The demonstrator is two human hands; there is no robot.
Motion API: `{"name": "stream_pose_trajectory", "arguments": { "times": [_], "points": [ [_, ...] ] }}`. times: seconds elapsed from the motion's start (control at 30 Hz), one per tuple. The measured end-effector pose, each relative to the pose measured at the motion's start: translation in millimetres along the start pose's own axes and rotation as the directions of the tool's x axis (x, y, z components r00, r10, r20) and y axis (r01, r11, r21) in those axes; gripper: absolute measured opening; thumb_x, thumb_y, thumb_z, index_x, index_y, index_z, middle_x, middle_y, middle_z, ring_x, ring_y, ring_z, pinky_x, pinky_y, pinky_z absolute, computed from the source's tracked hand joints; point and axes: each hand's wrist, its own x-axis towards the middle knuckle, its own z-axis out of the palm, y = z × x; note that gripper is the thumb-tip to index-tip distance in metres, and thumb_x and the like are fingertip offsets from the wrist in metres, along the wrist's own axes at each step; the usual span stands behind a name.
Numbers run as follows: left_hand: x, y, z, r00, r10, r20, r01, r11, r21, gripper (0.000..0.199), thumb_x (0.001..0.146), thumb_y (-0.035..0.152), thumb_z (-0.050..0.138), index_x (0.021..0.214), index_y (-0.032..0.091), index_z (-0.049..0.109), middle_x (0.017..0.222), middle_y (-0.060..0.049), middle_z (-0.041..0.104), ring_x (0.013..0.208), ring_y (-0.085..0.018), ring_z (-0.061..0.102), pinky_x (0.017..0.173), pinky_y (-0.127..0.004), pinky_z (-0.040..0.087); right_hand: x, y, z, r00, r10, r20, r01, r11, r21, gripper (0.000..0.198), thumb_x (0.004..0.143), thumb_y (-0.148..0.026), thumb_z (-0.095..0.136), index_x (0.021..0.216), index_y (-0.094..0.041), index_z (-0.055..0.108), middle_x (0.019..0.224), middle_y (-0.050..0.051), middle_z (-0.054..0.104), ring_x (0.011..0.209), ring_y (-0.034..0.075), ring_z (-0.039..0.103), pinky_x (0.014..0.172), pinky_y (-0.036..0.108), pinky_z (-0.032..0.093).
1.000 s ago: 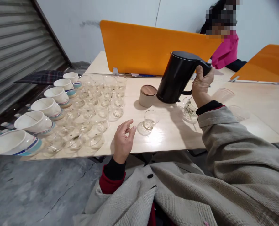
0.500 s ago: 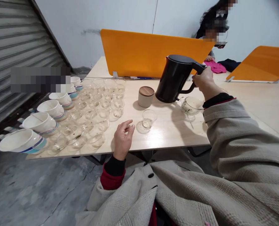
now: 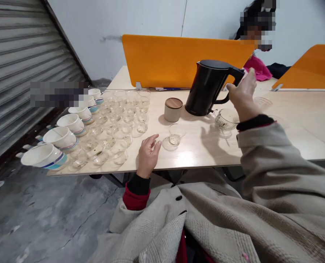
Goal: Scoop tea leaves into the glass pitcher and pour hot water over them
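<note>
The black kettle (image 3: 209,87) is standing upright on the table (image 3: 302,135), between the lidded canister (image 3: 173,109) and the glass pitcher (image 3: 225,121), with its handle turned toward the right hand (image 3: 244,95). That hand is hovering just beside the handle with its fingers spread and loose, gripping nothing. The left hand (image 3: 148,155) is resting on the table's near edge, fingers relaxed and empty, just beside a small glass cup (image 3: 175,134) that is sitting apart from the others. The kettle is looking rigid and smooth-walled, and probably weighty if it is carrying water, so the looped handle at its back is seeming the only sound place to take it; the body may be hot and is offering no purchase. The glass pitcher and cups are looking thin, light and breakable. By count, there is one kettle, one canister with a wooden lid, one glass pitcher and one lone cup; six white bowls (image 3: 60,137) are running in a line along the left side, and beside them a block of clear glass cups (image 3: 118,120) is standing too crowded to count exactly.
</note>
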Motion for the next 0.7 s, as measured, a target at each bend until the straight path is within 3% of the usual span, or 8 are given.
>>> {"name": "stream_pose_trajectory", "arguments": {
  "times": [0.07,0.1,0.17,0.23,0.3,0.43,0.57,0.7],
  "points": [
    [1,-2,0,0.998,0.036,0.056,-0.039,0.997,0.062,0.040,0.100,0.036,0.063,0.137,0.022,0.073,0.139,-0.013,0.074,0.128,-0.028,0.068,0.116,-0.047,0.055,-50,-13,-11,0.999,-0.020,0.042,0.017,0.997,0.076,0.078,0.091,-0.017,0.071,0.160,-0.011,0.036,0.173,0.029,0.034,0.164,0.034,0.032,0.132,0.062,0.025],
    [2,-3,1,0.995,0.054,0.089,-0.063,0.993,0.098,0.043,0.100,0.035,0.063,0.140,0.022,0.071,0.142,-0.013,0.072,0.132,-0.028,0.066,0.119,-0.049,0.052,-80,-20,-15,0.996,-0.057,0.071,0.047,0.990,0.133,0.080,0.091,-0.018,0.068,0.163,-0.014,0.034,0.173,0.025,0.036,0.163,0.035,0.033,0.133,0.062,0.026],
    [3,-3,4,0.987,0.075,0.145,-0.101,0.979,0.179,0.048,0.100,0.034,0.063,0.146,0.021,0.067,0.148,-0.014,0.069,0.141,-0.030,0.060,0.125,-0.052,0.046,-141,-34,-18,0.966,-0.129,0.224,0.065,0.960,0.271,0.069,0.095,-0.029,0.063,0.160,-0.017,0.044,0.164,0.021,0.051,0.152,0.035,0.050,0.128,0.058,0.039],
    [3,-2,7,0.978,0.069,0.199,-0.121,0.957,0.263,0.054,0.099,0.034,0.063,0.152,0.023,0.063,0.154,-0.014,0.066,0.149,-0.033,0.054,0.128,-0.056,0.041,-192,-46,-15,0.863,-0.187,0.470,-0.019,0.917,0.399,0.058,0.098,-0.036,0.058,0.154,-0.019,0.054,0.153,0.018,0.063,0.141,0.033,0.062,0.120,0.054,0.050],
    [4,0,10,0.965,0.050,0.259,-0.136,0.935,0.328,0.060,0.099,0.034,0.062,0.158,0.024,0.056,0.160,-0.014,0.061,0.155,-0.034,0.048,0.129,-0.059,0.037,-225,-56,-9,0.792,-0.181,0.583,-0.117,0.892,0.436,0.055,0.101,-0.040,0.052,0.152,-0.019,0.058,0.151,0.017,0.066,0.137,0.031,0.066,0.117,0.052,0.055],
    [7,4,15,0.926,0.072,0.370,-0.213,0.909,0.357,0.066,0.098,0.032,0.060,0.162,0.022,0.051,0.167,-0.013,0.055,0.159,-0.033,0.045,0.132,-0.055,0.034,-243,-72,0,0.785,-0.215,0.580,-0.024,0.926,0.376,0.049,0.105,-0.039,0.047,0.146,-0.022,0.067,0.151,0.013,0.068,0.140,0.032,0.063,0.123,0.051,0.048],
    [10,4,15,0.910,0.130,0.394,-0.270,0.907,0.324,0.066,0.095,0.030,0.061,0.160,0.017,0.054,0.165,-0.014,0.057,0.155,-0.031,0.052,0.132,-0.050,0.036,-238,-82,-2,0.755,-0.302,0.582,0.100,0.930,0.353,0.044,0.104,-0.034,0.048,0.135,-0.021,0.075,0.142,0.012,0.074,0.132,0.033,0.069,0.118,0.048,0.051],
    [8,7,14,0.908,0.110,0.405,-0.246,0.921,0.303,0.065,0.095,0.030,0.061,0.159,0.020,0.056,0.162,-0.013,0.060,0.151,-0.031,0.056,0.131,-0.054,0.037,-239,-81,0,0.757,-0.322,0.569,0.115,0.922,0.369,0.041,0.102,-0.026,0.047,0.130,-0.022,0.076,0.141,0.009,0.075,0.131,0.030,0.070,0.116,0.044,0.050]
  ]
}}
